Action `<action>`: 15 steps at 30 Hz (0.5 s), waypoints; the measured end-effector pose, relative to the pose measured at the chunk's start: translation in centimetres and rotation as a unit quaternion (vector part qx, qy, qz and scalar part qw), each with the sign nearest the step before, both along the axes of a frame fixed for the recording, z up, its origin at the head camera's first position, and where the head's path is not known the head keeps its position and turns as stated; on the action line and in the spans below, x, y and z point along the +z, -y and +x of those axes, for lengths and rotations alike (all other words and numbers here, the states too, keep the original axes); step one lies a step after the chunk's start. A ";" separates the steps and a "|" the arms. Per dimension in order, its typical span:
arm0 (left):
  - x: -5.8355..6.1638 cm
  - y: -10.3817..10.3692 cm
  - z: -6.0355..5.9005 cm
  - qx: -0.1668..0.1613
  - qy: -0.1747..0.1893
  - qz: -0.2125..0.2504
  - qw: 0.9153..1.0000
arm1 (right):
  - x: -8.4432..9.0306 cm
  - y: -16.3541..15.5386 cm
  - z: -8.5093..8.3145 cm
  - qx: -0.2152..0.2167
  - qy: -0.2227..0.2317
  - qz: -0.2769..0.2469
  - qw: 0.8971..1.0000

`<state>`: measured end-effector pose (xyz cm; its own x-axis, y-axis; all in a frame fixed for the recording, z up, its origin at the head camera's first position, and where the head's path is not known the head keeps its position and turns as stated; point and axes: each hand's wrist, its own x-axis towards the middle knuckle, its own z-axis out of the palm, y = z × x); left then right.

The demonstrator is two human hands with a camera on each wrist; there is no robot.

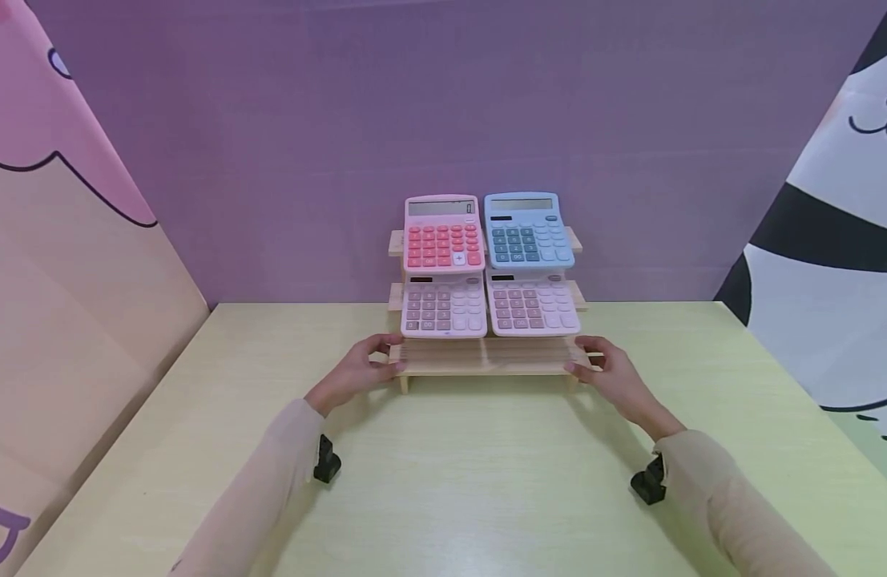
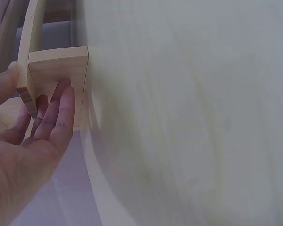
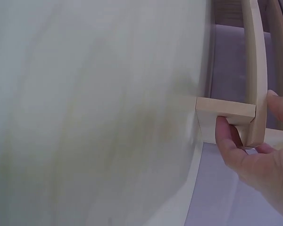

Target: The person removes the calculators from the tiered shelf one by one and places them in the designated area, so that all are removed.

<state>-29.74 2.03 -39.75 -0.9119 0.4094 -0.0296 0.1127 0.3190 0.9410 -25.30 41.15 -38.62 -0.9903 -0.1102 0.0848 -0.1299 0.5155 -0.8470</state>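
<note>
A tiered wooden rack (image 1: 486, 365) stands near the back of the table. Its top tier carries a pink calculator (image 1: 444, 234) on the left and a blue calculator (image 1: 529, 231) on the right. Two pale pink-mauve calculators lean on the tier below, a left one (image 1: 444, 307) and a right one (image 1: 534, 304). The lowest tier shows bare slats. My left hand (image 1: 358, 365) pinches the left end of that tier; the left wrist view shows the thumb on one face and fingers beneath. At the opposite end, my right hand (image 1: 613, 377) grips the rack likewise.
The pale wooden table (image 1: 479, 481) spreads in front of the rack. A purple backdrop (image 1: 443, 104) rises behind it. Printed cartoon panels stand at the left (image 1: 68, 280) and right (image 1: 840, 304). Black wrist cameras sit on both sleeves.
</note>
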 end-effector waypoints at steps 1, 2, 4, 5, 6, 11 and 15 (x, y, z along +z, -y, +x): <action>0.1 0.0 0.0 -0.001 0.001 0.003 1.000 | 0.0 0.0 0.0 0.001 -0.002 -0.001 1.000; 0.1 0.0 0.1 -0.002 0.000 0.003 1.000 | 0.1 0.0 0.0 0.002 -0.004 -0.002 1.000; 0.1 0.0 0.0 -0.003 0.001 0.006 1.000 | 0.1 0.0 0.0 0.004 -0.008 -0.005 1.000; 0.1 0.0 0.0 -0.002 0.001 0.006 1.000 | 0.1 0.0 0.0 0.005 -0.009 -0.007 1.000; 0.0 0.0 0.0 -0.003 0.000 0.006 1.000 | 0.1 0.0 0.0 0.004 -0.009 -0.008 1.000; 0.1 0.0 0.0 -0.001 0.000 0.000 1.000 | 0.1 0.0 0.1 -0.001 0.000 -0.004 1.000; 0.2 0.0 0.1 0.004 0.003 -0.009 1.000 | 0.0 -0.1 0.0 -0.001 -0.001 -0.007 1.000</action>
